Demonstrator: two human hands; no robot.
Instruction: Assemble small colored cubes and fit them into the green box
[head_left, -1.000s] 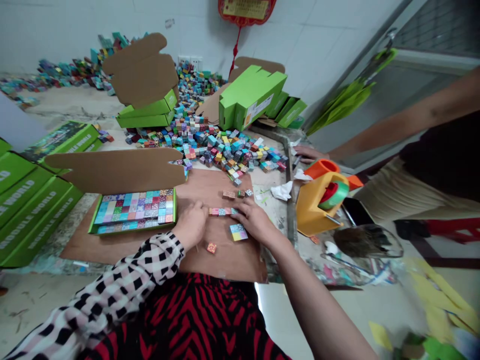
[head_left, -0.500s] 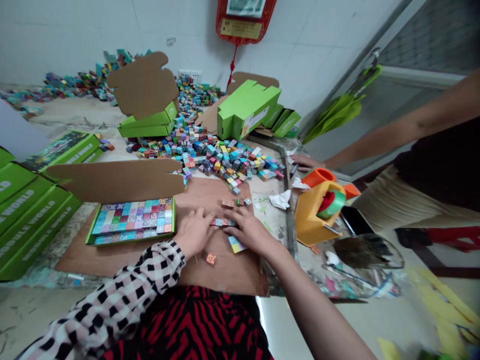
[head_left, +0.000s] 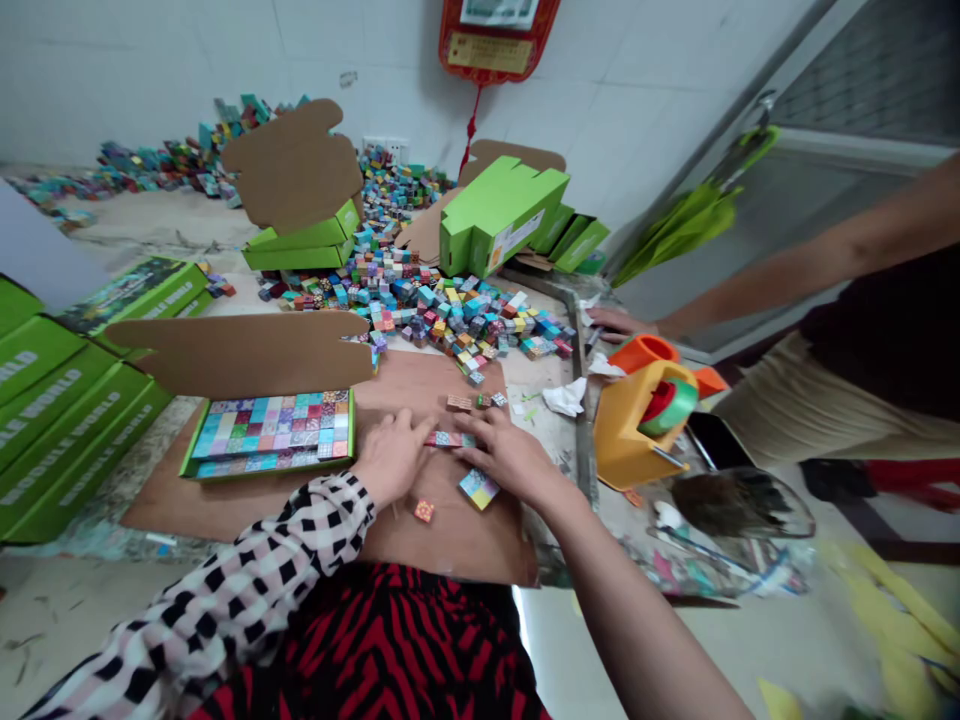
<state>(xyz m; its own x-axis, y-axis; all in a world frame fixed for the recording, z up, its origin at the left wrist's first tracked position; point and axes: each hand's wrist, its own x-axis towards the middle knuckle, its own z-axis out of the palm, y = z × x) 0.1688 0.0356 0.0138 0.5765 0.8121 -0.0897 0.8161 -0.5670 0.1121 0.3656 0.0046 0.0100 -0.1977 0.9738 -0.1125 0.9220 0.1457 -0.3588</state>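
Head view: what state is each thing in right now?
Box, open, lid up, filled.
Row of cubes, flat on cardboard, between both hands.
Left hand, open, fingertips at the row's left end.
Right hand, open, fingers over the row's right end.
Orange cube, loose, untouched.
Pile, loose, unsorted.
Tape dispenser, standing, roll loaded.
Stacked boxes, closed.

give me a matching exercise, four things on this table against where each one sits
Things
1 open box
2 tape dispenser
3 orange cube
4 cube row

Places
a between the left hand and the right hand
b right of the right hand
c left of the left hand
d loose on the cardboard, nearer the person than the hands

Pairs: 1-c, 2-b, 3-d, 4-a
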